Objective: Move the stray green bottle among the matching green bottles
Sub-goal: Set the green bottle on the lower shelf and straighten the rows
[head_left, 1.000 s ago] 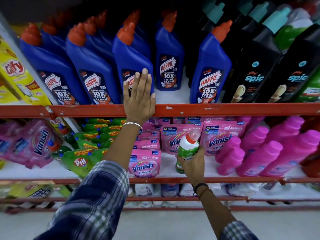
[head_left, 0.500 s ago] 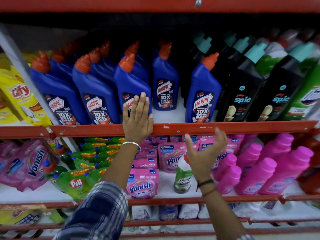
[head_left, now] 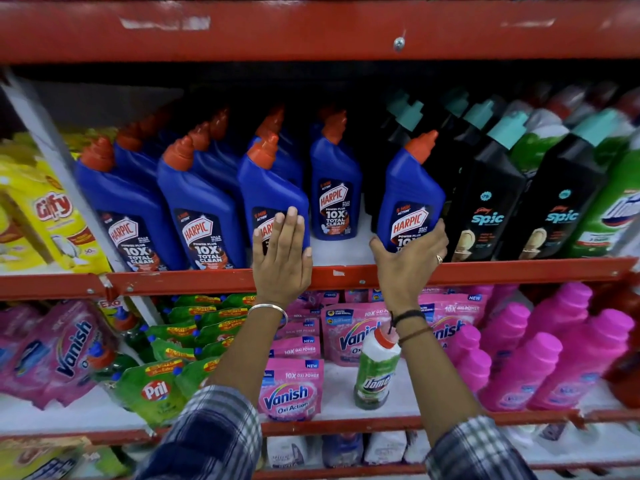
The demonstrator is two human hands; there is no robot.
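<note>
The stray green bottle (head_left: 376, 370), white-shouldered with a red cap, stands upright on the lower shelf between pink Vanish pouches and pink bottles; nobody holds it. Matching green bottles (head_left: 613, 216) stand at the far right of the upper shelf, behind and beside black Spic bottles. My right hand (head_left: 408, 261) is up on the upper shelf, its fingers wrapped around the base of a blue Harpic bottle (head_left: 410, 199). Flat, with fingers together, my left hand (head_left: 282, 252) presses against the front of another blue Harpic bottle (head_left: 273, 195).
Blue Harpic bottles (head_left: 201, 206) fill the upper shelf's left and middle, black Spic bottles (head_left: 491, 202) the right. A red shelf rail (head_left: 180, 280) runs across below them. Pink Vanish pouches (head_left: 292, 389), green Pril pouches (head_left: 152, 386) and pink bottles (head_left: 540, 362) crowd the lower shelf.
My right hand let go of the green bottle on the lower shelf, rose to the upper shelf and closed on a blue Harpic bottle. The view tilted upward.
</note>
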